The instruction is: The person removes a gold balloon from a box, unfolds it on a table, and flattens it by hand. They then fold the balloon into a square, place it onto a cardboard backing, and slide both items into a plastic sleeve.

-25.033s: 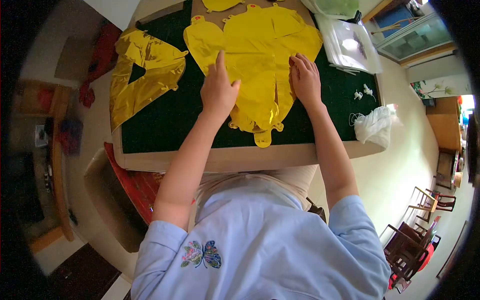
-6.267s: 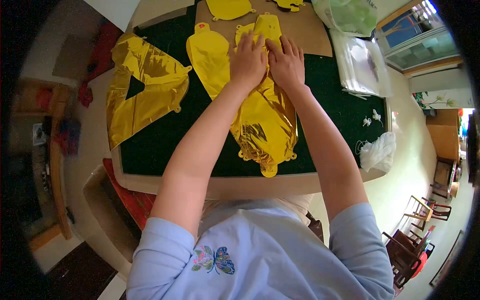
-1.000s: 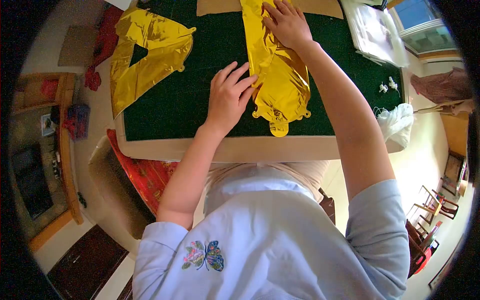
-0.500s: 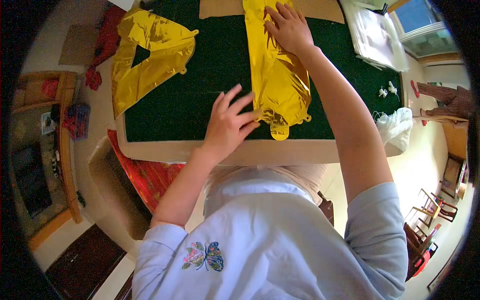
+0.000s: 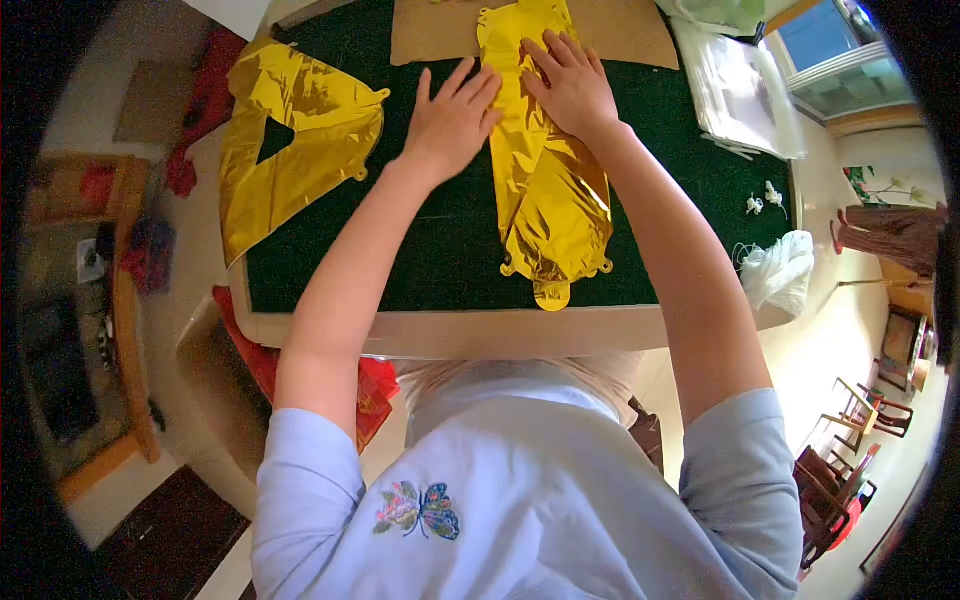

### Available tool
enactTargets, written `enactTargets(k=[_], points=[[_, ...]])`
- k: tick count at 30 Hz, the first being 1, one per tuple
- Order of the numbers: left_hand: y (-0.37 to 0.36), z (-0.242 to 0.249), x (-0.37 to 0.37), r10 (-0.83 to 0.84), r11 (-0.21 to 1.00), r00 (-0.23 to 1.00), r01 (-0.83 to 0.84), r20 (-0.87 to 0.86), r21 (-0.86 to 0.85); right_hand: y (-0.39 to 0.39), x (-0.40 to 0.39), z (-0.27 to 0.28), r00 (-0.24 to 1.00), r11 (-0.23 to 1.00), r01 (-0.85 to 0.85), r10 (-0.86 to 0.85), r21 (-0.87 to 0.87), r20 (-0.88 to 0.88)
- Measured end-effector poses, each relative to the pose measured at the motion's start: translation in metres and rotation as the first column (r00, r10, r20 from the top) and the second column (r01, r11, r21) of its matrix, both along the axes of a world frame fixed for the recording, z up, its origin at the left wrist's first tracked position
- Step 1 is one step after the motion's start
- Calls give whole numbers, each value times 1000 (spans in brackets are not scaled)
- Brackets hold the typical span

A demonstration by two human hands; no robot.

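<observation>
The long gold foil piece [image 5: 540, 170] lies on the green top of the table [image 5: 430, 240], from the upper edge of the frame down to just above centre. Its surface is creased and shiny; the lower end is rounded and carries one broad tab and two small side tabs. Its upper end lies over a brown cardboard sheet [image 5: 640, 35].

Right hand [image 5: 572, 88]: palm down on the upper part of the foil, fingers extended and somewhat apart, pressing flat and gripping nothing. Left hand [image 5: 448, 122]: palm down at the left edge of the foil, fingers spread open, nothing grasped — whether the fingertips touch the foil or stop just beside it cannot be told.

A second gold foil piece [image 5: 310, 125], with a dark angular opening, is spread at upper left, well apart from the long piece. At upper right are clear plastic sleeves [image 5: 740, 95], with a pale green and white bag [image 5: 720, 12] just above. Below the sleeves lie two small white knotted bits [image 5: 764, 200], and near them a bundle of white string [image 5: 783, 272] by the right corner of the table. At the right edge of the frame a person in brown trousers [image 5: 895, 238] is partly visible — wooden chairs [image 5: 862, 410] are at lower right
</observation>
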State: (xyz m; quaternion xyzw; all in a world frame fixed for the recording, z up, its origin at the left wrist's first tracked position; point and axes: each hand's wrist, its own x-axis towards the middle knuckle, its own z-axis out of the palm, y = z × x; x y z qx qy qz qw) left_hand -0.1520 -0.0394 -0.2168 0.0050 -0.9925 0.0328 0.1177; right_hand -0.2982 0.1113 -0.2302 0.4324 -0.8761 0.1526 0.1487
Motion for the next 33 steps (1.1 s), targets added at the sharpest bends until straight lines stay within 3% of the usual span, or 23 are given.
enactTargets(k=[8,15,19,26,29,33], points=[[-13,1,-19,64,998,998,-63,18,-18,1,0,-4,1000,999,-16,16,-52,-13],[33,15,62,-84,959,992,55,94,279,0,-3,-6,1000,999,-10,9,-41,-16],[58,21,103,-151,933,977,90,149,349,0,-1,-5,1000,1000,3,-3,-10,-18],[68,33,127,-143,813,987,75,74,577,2,-5,-4,999,1000,-28,28,-6,-18],[46,35,75,-130,883,991,135,-43,450,1,-3,-4,999,999,-41,41,3,-8],[36,10,14,-60,926,992,98,-112,364,2,-2,2,1000,999,-23,22,22,14]])
